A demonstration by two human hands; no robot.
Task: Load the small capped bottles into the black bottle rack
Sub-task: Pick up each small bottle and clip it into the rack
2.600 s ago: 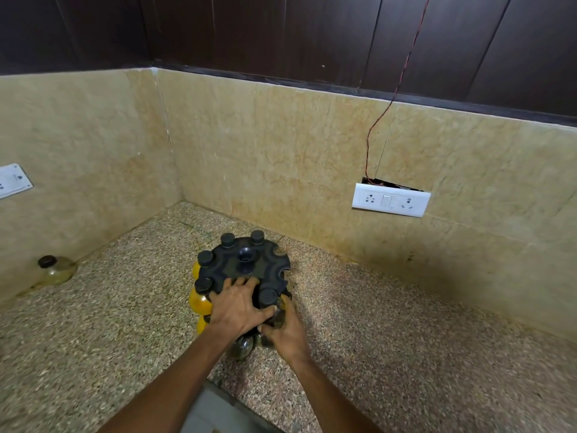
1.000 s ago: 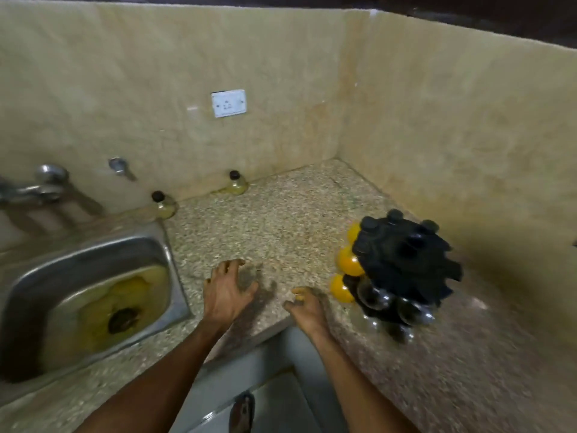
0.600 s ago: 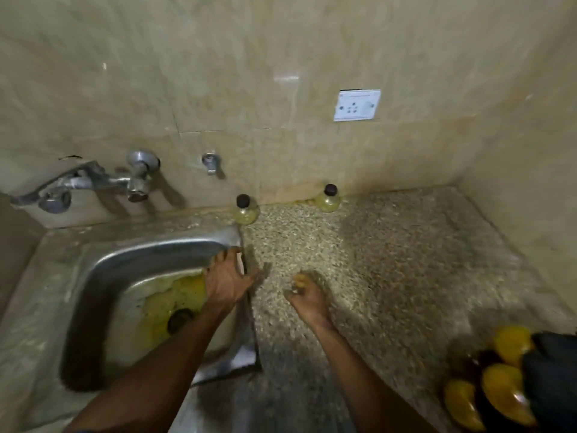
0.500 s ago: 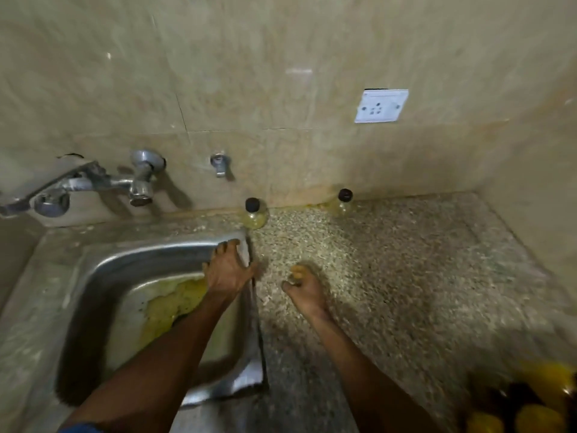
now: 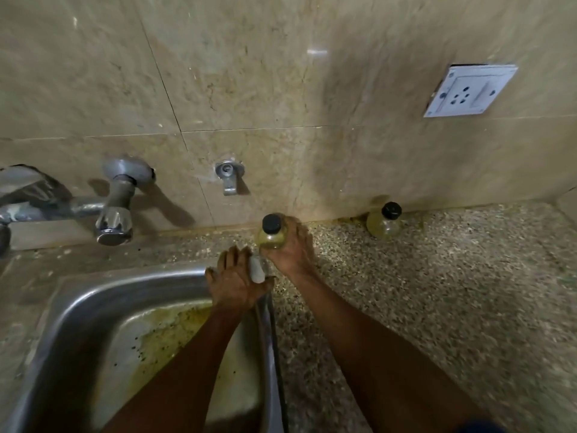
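A small round bottle (image 5: 270, 235) with a black cap and yellowish liquid stands by the wall at the sink's far right corner. My right hand (image 5: 292, 245) grips its body from the right. My left hand (image 5: 234, 281) rests flat on the steel rim of the sink (image 5: 93, 285), fingers spread. A second capped bottle (image 5: 384, 220) stands against the wall further right, untouched. The black bottle rack is out of view.
A stained steel sink basin fills the lower left. A tap (image 5: 112, 210) and a wall valve (image 5: 229, 179) stick out above it. A white socket plate (image 5: 468, 90) sits on the wall at upper right. The speckled stone counter (image 5: 437, 292) stretches to the right.
The view swung left from the rack to the sink. My right hand reached forward and took hold of the near bottle. My left hand settled on the sink rim.
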